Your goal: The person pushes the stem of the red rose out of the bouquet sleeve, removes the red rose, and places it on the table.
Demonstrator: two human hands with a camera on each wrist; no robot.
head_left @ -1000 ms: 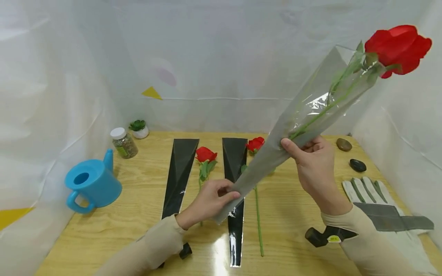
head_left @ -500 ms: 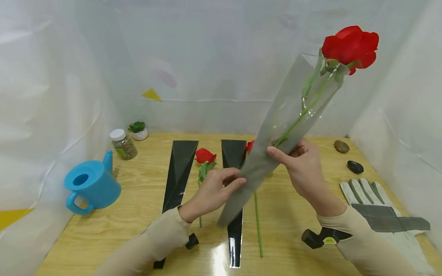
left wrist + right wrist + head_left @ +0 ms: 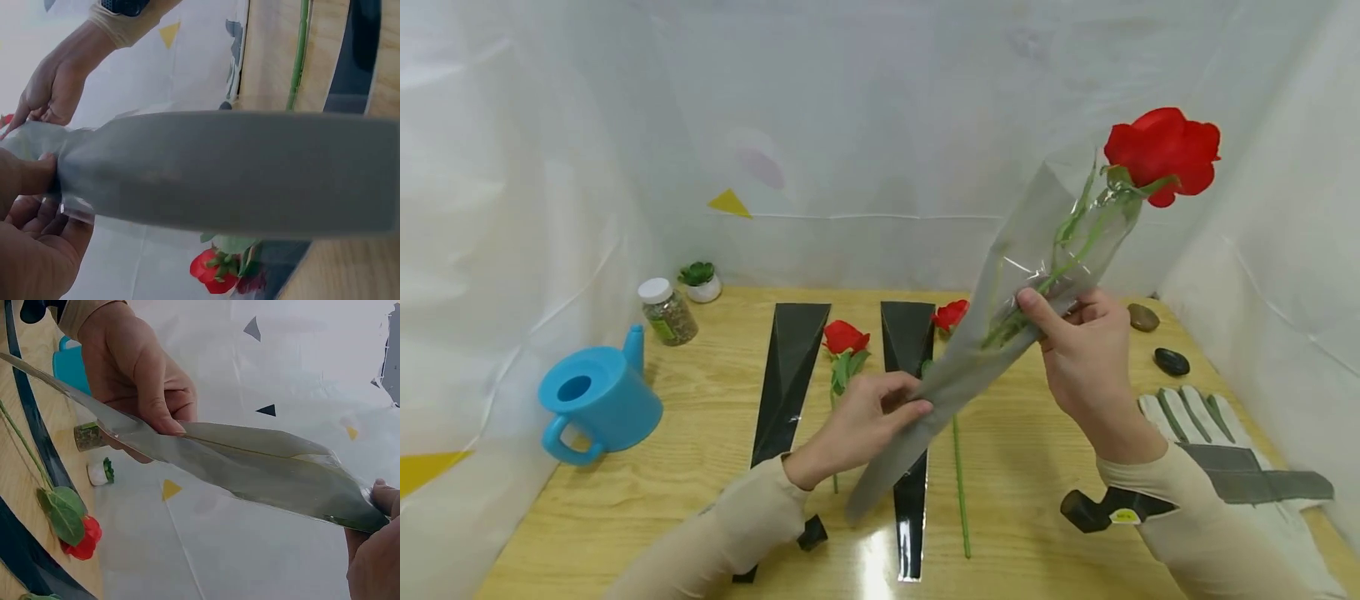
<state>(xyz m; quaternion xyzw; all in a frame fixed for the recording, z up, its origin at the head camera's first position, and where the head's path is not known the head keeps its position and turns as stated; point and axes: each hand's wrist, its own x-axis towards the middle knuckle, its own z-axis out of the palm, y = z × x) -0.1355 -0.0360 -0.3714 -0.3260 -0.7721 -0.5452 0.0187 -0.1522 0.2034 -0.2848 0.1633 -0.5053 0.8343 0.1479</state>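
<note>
A long red rose (image 3: 1165, 158) stands in a clear-fronted grey flower sleeve (image 3: 958, 367), tilted up to the right above the table. Its bloom rises out of the wide end, and the green stem shows through the film. My left hand (image 3: 872, 421) pinches the narrow lower part between thumb and fingers. Higher up, my right hand (image 3: 1086, 367) grips sleeve and stem together, thumb in front. In the left wrist view the sleeve's grey lower end (image 3: 237, 172) points toward the table. From the right wrist, the left thumb (image 3: 164, 419) presses on the film.
Two black flower sleeves (image 3: 790, 375) lie on the wooden table (image 3: 1022, 517), with two more red roses (image 3: 846, 337) beside them. To the left are a blue watering can (image 3: 602, 400), a jar (image 3: 668, 312) and a small potted plant (image 3: 702, 282). Stones (image 3: 1171, 361) and gloves (image 3: 1217, 450) lie right.
The wrapped rose first swung left and more upright, then its bloom dropped lower and it leaned right again. My right hand moved left, then back right and slightly up. Both hands kept hold.
</note>
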